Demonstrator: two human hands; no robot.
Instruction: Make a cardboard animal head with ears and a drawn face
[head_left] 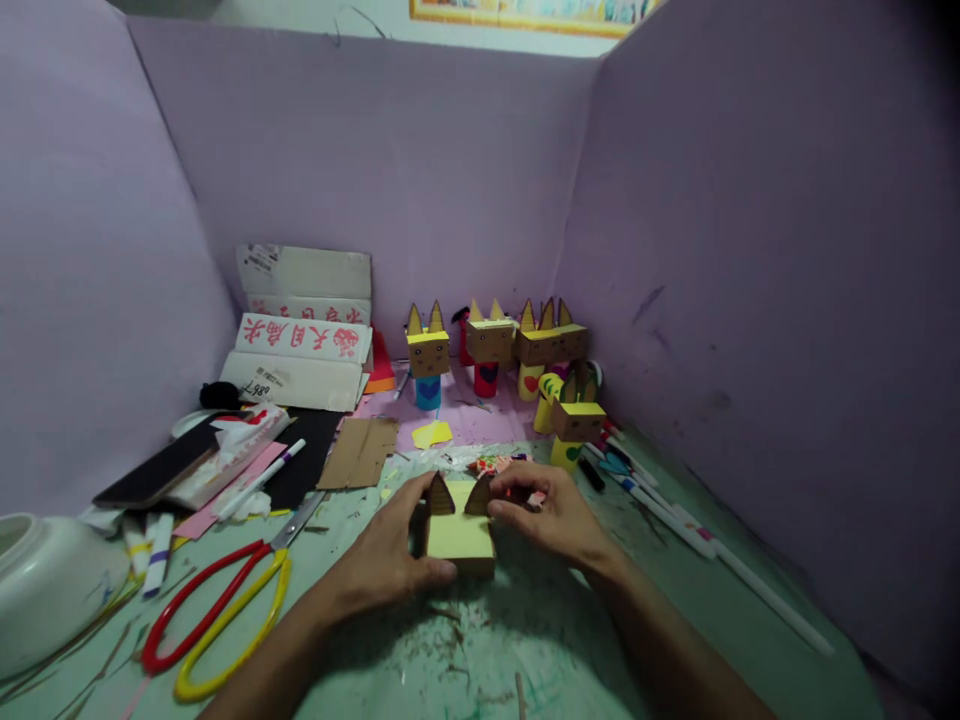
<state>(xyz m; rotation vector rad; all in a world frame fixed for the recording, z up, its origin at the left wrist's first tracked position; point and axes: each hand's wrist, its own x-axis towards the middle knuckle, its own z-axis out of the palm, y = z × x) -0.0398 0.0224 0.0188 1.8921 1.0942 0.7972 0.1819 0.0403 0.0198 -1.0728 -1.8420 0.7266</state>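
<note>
Between my hands is a small cardboard box head [460,540] with a pale yellow top and two brown pointed cardboard ears. My left hand [394,545] grips the box's left side, its thumb along the near edge. At the right ear [478,495], my right hand [551,510] has its thumb and index finger closed on the ear's outer edge. Just beyond the box lies a small patterned wrapper [495,464]. The box's underside and the left fingertips are hidden.
Several cardboard-headed figures, one with a blue body [428,392], stand at the back. Red-and-yellow scissors [259,600] lie left, near a white pot [52,590] and a cardboard piece [360,452]. Markers [660,500] line the right. Purple panels [375,160] enclose three sides.
</note>
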